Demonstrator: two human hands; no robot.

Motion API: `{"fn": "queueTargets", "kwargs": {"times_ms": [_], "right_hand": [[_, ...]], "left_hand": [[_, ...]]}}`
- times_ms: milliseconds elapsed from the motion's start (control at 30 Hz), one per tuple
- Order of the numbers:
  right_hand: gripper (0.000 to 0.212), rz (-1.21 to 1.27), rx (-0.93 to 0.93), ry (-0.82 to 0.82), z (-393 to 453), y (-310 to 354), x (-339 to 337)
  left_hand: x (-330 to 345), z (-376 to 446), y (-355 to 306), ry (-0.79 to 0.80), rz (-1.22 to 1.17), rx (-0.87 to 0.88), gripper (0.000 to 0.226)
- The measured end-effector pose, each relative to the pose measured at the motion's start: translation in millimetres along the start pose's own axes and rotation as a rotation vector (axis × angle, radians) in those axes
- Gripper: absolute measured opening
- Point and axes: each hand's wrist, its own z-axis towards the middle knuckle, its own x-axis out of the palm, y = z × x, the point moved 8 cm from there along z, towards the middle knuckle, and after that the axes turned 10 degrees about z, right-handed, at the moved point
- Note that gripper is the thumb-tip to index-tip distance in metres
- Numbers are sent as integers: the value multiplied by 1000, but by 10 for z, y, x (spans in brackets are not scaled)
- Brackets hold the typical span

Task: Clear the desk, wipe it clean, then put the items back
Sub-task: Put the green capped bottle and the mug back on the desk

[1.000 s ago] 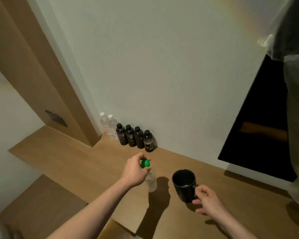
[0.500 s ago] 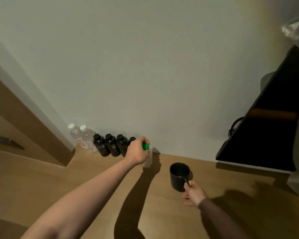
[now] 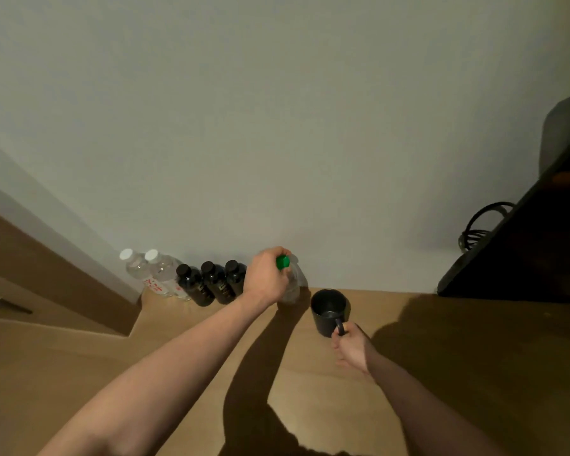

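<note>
My left hand (image 3: 266,277) grips a clear bottle with a green cap (image 3: 290,284) near its neck. The bottle stands upright on the wooden desk (image 3: 310,383), close to the wall and just right of the row of bottles. My right hand (image 3: 351,347) holds the handle of a black mug (image 3: 328,312), which stands on the desk right of the green-capped bottle.
Against the wall stand two clear white-capped bottles (image 3: 152,274) and several dark bottles (image 3: 211,284). A black screen (image 3: 533,251) with a cable (image 3: 481,225) fills the right side. A lower wooden ledge (image 3: 46,311) lies left.
My left hand has carried the green-capped bottle from mid-desk back to the wall beside the dark bottles. My right hand has moved the mug further back with it.
</note>
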Motion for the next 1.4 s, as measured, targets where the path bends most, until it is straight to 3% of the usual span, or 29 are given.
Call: {"fn": "queueTargets", "kwargs": {"times_ms": [100, 200, 433, 533, 733, 1000, 1200, 1400], "right_hand": [[9, 25, -25, 14, 68, 43, 160], [23, 61, -11, 18, 130, 65, 285], [43, 138, 33, -10, 329, 45, 504], [38, 143, 68, 14, 369, 24, 555], [62, 128, 46, 55, 329, 10, 576], [80, -215, -184, 22, -515, 249, 485], [81, -561, -292, -17, -1190, 71, 273], [79, -605, -332, -76, -1860, -74, -103]], "left_hand": [[-19, 11, -15, 30, 58, 118, 44], [-29, -31, 28, 81, 85, 163, 53], [-155, -500, 283, 142, -25, 98, 60], [-117, -798, 435, 203, -49, 95, 60], [-128, -1279, 694, 287, -76, 53, 58], [-164, -1626, 730, 354, -67, 40, 61], [39, -1886, 636, 528, 105, 115, 76], [20, -2197, 212, 495, 174, 184, 79]]}}
